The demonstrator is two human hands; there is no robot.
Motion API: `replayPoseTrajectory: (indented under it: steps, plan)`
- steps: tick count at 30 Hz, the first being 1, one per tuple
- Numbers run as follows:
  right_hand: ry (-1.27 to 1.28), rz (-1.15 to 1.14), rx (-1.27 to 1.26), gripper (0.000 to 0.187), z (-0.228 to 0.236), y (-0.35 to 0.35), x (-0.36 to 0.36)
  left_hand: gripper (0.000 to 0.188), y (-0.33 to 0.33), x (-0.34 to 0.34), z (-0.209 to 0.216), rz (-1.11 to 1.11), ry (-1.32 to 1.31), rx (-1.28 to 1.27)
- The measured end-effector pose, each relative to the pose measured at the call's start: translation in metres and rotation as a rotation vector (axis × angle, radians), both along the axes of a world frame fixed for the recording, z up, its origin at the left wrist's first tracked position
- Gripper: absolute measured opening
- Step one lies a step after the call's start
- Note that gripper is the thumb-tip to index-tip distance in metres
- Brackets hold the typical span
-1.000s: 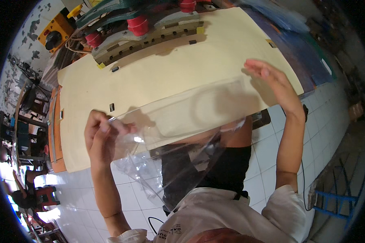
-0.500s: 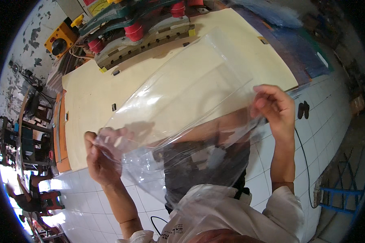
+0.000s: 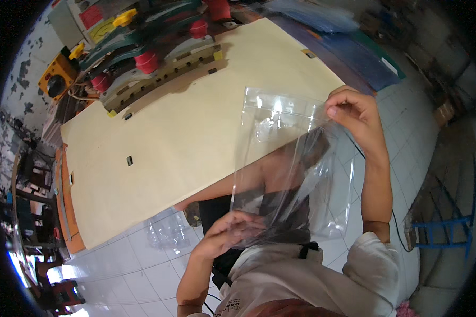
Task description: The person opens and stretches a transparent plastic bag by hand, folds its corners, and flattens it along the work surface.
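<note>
A clear plastic bag hangs in front of me, over the near edge of the table and my body. Its top right corner is pinched between the thumb and fingers of my right hand. By the bag's lower left corner is my left hand, its fingers stretched out and partly seen through the film. Whether those fingers are behind the plastic or inside it, I cannot tell. A cream-coloured tabletop sheet lies beyond the bag.
A green press-like machine with red cylinders stands at the far left of the table, beside an orange control box. Small black pieces dot the sheet. More clear plastic shows over the tiled floor. A blue metal frame stands right.
My left hand has let go of the bag's left side and moved right and down. The bag has swung from slanting to hanging more upright under my right hand, which keeps its pinch.
</note>
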State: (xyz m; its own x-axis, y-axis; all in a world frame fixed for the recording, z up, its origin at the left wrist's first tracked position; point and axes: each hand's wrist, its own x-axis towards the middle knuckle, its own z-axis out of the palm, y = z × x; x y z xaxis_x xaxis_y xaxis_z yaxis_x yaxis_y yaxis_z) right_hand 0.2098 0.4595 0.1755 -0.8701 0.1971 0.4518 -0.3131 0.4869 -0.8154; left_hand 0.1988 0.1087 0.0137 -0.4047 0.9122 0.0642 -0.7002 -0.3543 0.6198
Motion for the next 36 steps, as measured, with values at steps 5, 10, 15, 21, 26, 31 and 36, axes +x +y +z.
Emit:
replayPoseTrajectory:
  steps: [5, 10, 15, 21, 26, 31, 36]
  plan:
    - [-0.059, 0.014, 0.114, 0.007, 0.0, 0.012, 0.003, 0.033, 0.011, 0.012, -0.008, -0.007, 0.255, -0.221]
    - [-0.128, 0.098, -0.076, 0.012, -0.002, 0.021, 0.015, 0.025, 0.018, 0.017, -0.015, 0.196, 0.204, -0.228]
    - [-0.132, 0.102, -0.107, 0.019, 0.003, 0.051, 0.05, 0.026, 0.026, 0.008, -0.013, 0.535, 0.038, -0.299]
    - [-0.076, -0.06, -0.12, 0.022, 0.002, 0.072, 0.092, 0.027, 0.037, 0.016, -0.019, 0.722, -0.02, -0.283]
    - [0.014, -0.138, 0.017, 0.021, 0.022, 0.088, 0.119, 0.035, 0.039, 0.031, -0.002, 0.755, 0.219, -0.234]
    - [0.092, -0.078, -0.003, 0.019, 0.064, 0.133, 0.116, 0.045, 0.047, 0.026, 0.052, 0.352, 0.302, -0.242]
    - [0.199, -0.372, 0.329, 0.033, 0.169, 0.163, 0.052, 0.053, 0.076, 0.004, 0.092, 0.267, 0.355, -0.101]
